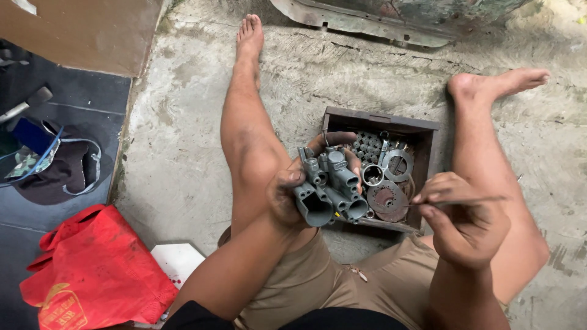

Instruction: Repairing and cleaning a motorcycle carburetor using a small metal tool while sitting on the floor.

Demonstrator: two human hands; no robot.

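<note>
My left hand (292, 192) grips a grey cast-metal carburetor body (330, 186) with several round ports, held above my lap. My right hand (466, 217) pinches a thin dark rod-like tool (474, 200) that lies level, its tip pointing left toward the carburetor body. The two hands are apart. Just beyond them stands a small brown wooden box (380, 120) with rusty round plates, rings and other small metal parts inside.
I sit on a rough concrete floor (183, 153) with bare legs spread around the box. A red plastic bag (92, 269) and a white tile (178, 261) lie at left, a dark cap (64, 168) on a dark mat, a rusted metal panel (367, 21) at the top.
</note>
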